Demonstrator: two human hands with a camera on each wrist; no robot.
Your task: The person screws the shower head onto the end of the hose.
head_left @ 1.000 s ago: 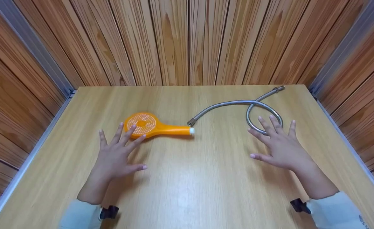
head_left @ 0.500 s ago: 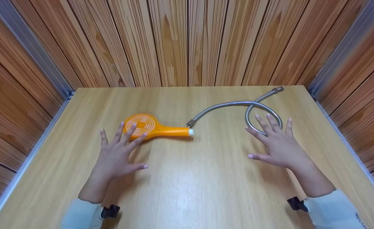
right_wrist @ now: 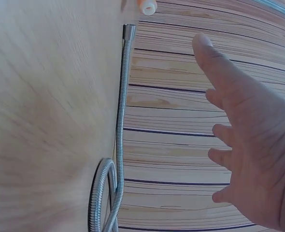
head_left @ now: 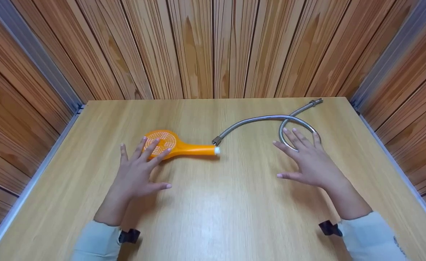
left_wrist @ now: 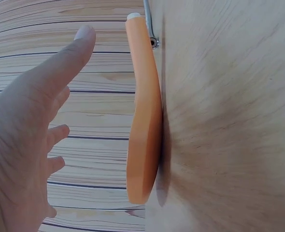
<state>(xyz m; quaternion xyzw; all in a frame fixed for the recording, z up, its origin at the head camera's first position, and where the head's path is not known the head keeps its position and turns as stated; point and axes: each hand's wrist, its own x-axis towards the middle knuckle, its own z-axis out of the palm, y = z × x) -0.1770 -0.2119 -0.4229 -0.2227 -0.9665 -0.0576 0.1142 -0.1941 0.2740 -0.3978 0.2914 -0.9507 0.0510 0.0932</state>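
An orange shower head (head_left: 195,149) lies on the table, its spray face up and its white-tipped handle end pointing right. My left hand (head_left: 135,175) hovers with spread fingers over its near left side; the left wrist view shows a gap between hand and shower head (left_wrist: 145,111). A silver metal shower hose (head_left: 260,118) lies to the right, looped once, with one end fitting close to the handle tip but apart from it. Above the loop is my right hand (head_left: 312,163), fingers spread, holding nothing. In the right wrist view that hand stays clear of the hose (right_wrist: 123,92).
The wooden table (head_left: 213,203) carries both things. Wood-plank walls (head_left: 198,47) rise at the back and both sides, with metal frame posts (head_left: 390,47) at the corners. A dark wrist mount (head_left: 129,236) sits at each sleeve cuff.
Both hands have shifted slightly inward and forward, the left a little to the right, the right a little to the left. The shower head and hose stay where they were.
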